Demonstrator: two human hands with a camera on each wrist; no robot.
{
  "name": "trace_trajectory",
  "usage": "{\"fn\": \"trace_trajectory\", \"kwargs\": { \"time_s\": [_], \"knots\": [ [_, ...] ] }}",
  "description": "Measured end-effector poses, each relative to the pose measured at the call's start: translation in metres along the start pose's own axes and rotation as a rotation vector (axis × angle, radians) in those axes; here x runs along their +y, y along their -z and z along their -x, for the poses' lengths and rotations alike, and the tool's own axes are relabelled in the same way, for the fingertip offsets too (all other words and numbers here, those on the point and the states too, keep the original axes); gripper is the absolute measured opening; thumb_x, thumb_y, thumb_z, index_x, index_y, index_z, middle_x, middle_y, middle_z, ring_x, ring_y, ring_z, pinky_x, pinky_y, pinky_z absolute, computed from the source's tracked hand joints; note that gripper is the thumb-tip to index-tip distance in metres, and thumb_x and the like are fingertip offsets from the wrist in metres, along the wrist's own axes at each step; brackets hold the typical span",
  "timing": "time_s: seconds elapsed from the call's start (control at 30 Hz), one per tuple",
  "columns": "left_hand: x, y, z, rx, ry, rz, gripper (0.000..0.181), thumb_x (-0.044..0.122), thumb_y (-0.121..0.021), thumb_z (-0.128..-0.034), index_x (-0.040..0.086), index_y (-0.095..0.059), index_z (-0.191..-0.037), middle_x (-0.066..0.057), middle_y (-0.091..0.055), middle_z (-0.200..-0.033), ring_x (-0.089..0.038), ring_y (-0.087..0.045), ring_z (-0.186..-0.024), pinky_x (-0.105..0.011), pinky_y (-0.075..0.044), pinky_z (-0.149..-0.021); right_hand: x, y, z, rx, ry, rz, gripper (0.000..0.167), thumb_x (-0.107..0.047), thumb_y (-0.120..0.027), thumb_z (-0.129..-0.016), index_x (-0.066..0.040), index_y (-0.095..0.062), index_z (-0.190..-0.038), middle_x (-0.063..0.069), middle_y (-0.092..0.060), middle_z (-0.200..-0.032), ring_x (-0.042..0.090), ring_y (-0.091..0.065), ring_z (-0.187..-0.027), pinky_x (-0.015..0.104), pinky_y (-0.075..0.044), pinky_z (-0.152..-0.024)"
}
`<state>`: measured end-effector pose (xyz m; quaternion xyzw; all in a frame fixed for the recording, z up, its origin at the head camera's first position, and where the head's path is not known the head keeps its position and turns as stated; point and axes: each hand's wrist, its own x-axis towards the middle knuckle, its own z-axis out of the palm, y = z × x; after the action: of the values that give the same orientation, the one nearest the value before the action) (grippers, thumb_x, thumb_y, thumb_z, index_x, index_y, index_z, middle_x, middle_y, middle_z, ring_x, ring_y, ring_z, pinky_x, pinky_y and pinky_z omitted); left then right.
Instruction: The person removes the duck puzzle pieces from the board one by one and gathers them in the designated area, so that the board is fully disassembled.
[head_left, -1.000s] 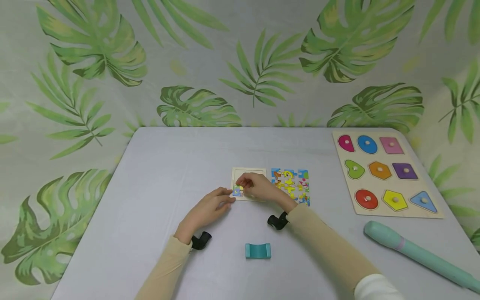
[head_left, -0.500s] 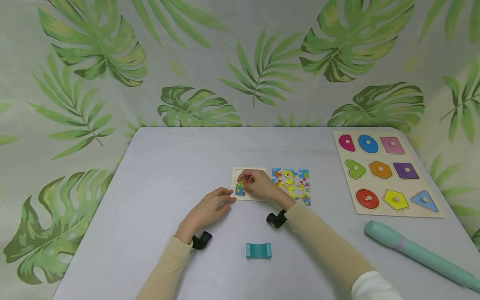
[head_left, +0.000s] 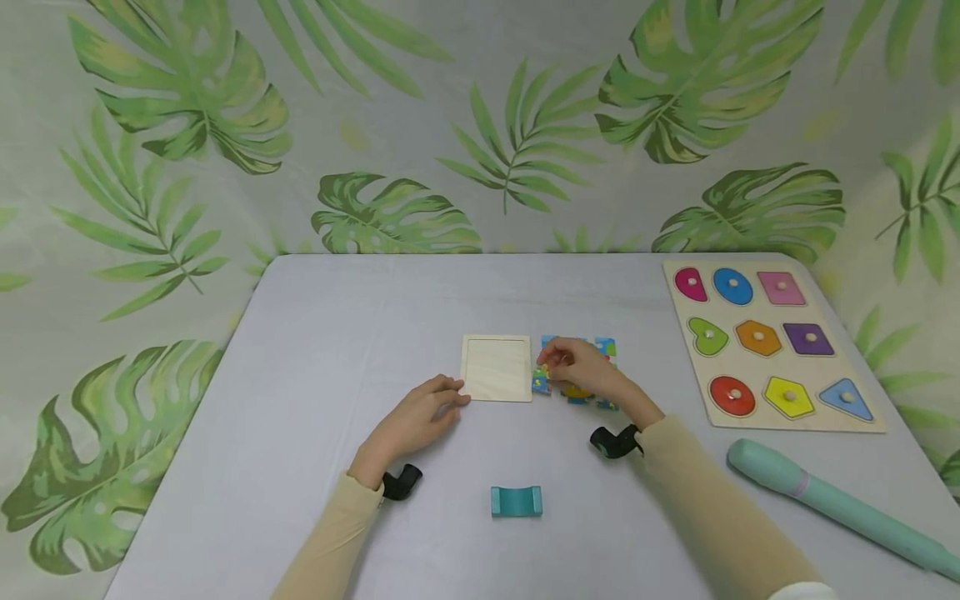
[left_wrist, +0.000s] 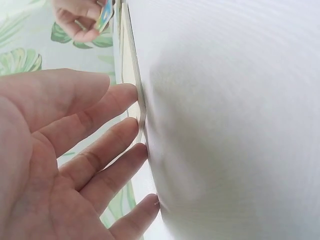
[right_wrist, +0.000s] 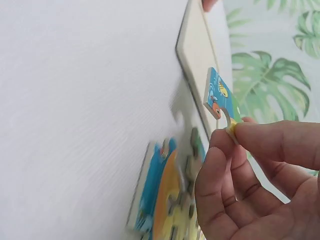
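Observation:
Between thumb and fingertips my right hand (head_left: 581,367) pinches a blue and green jigsaw piece (right_wrist: 220,95), lifted just right of a square wooden puzzle tray (head_left: 497,370). The tray's recess shows bare wood. My left hand (head_left: 420,417) rests at the tray's lower left corner; in the left wrist view its fingers (left_wrist: 107,160) are spread and relaxed, fingertips at the tray's edge and the table. Several jigsaw pieces (right_wrist: 170,195) lie beneath and beside the right hand, which partly hides them.
A wooden shape board (head_left: 780,392) with knobbed coloured shapes lies at the right. In front of it is a mint-green stick-like object (head_left: 840,508) with a thick rounded end. A small teal block (head_left: 516,502) sits near the table's front. A leaf-patterned cloth (head_left: 510,125) hangs behind.
My right hand has carried the jigsaw piece from over the tray's left part to the right, past the tray's edge, baring the recess. The left hand has stayed in place.

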<state>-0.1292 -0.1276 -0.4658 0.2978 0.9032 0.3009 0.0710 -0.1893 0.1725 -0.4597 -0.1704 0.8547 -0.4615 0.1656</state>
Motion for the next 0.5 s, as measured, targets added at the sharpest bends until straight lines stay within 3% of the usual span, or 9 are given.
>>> {"fn": "trace_trajectory", "kwargs": {
  "time_s": [0.2, 0.5],
  "knots": [
    [0.000, 0.000, 0.001, 0.001, 0.004, 0.013, 0.024, 0.007, -0.059, -0.0939, 0.000, -0.067, -0.116, -0.016, -0.053, -0.130, -0.032, -0.051, -0.120, -0.042, -0.041, -0.099, 0.003, 0.004, 0.010, -0.024, 0.028, 0.058, 0.016, 0.004, -0.061, -0.082, 0.000, -0.066, -0.097, 0.008, -0.059, -0.086, 0.019, -0.051, -0.074, 0.028, -0.044, -0.065],
    [0.001, 0.001, 0.001, -0.005, 0.014, 0.025, 0.025, 0.008, -0.060, -0.0940, 0.000, -0.066, -0.116, -0.016, -0.052, -0.132, -0.033, -0.049, -0.121, -0.043, -0.040, -0.100, 0.000, -0.002, 0.014, 0.027, 0.055, 0.198, 0.013, 0.003, -0.061, -0.085, -0.004, -0.068, -0.093, 0.000, -0.058, -0.079, 0.017, -0.051, -0.074, 0.030, -0.045, -0.067]
  ]
}}
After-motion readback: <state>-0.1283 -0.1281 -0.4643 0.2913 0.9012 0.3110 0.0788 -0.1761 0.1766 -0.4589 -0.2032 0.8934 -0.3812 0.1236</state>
